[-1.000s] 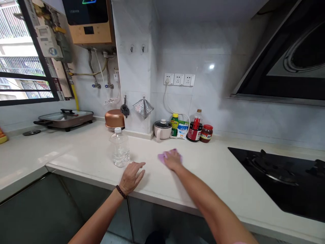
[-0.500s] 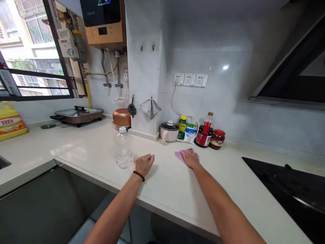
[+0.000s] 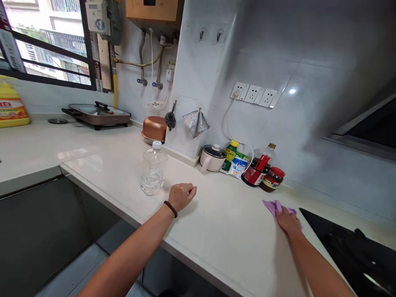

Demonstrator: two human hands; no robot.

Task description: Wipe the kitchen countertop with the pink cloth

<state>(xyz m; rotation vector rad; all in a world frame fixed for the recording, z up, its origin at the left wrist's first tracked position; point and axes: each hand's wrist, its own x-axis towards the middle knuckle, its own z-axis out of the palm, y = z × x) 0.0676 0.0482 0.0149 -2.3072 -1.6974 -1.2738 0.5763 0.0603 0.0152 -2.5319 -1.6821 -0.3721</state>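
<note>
Under right hand [image 3: 289,221], crumpled cloth [image 3: 271,206], glossy counter [image 3: 229,225]

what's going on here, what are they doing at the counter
A person's right hand holds a purple cloth against the counter, close to the stove. The left hand is loosely curled near the bottle, with nothing visible in it. The bottle stands upright, capped, with some clear liquid inside. The pot and red-lidded jar stand by the wall.

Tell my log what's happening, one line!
left hand: curled, near clear bottle | right hand: on purple cloth | cloth: on counter, near stove
</note>
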